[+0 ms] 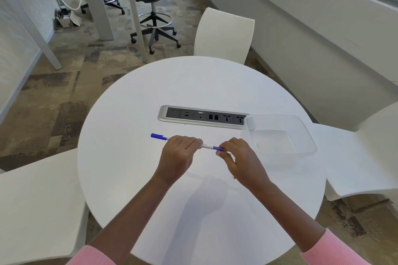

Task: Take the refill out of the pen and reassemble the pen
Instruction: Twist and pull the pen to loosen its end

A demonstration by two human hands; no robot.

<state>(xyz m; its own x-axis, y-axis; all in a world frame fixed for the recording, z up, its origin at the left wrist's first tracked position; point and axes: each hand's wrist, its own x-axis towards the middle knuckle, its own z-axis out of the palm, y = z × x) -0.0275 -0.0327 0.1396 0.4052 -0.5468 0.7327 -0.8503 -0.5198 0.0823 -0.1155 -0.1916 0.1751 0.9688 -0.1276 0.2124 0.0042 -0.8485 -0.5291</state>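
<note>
A white pen (207,146) with a blue cap at its left end and a blue piece at its right end is held level above the round white table (133,178). My left hand (178,157) is wrapped around the middle of the barrel. My right hand (239,161) pinches the blue right end with fingertips. The blue cap (158,136) sticks out left of my left fist. The refill is not visible.
A clear plastic box (301,135) sits on the table to the right of my hands. A grey socket panel (202,116) is set into the table beyond the pen. White chairs (224,34) stand around the table.
</note>
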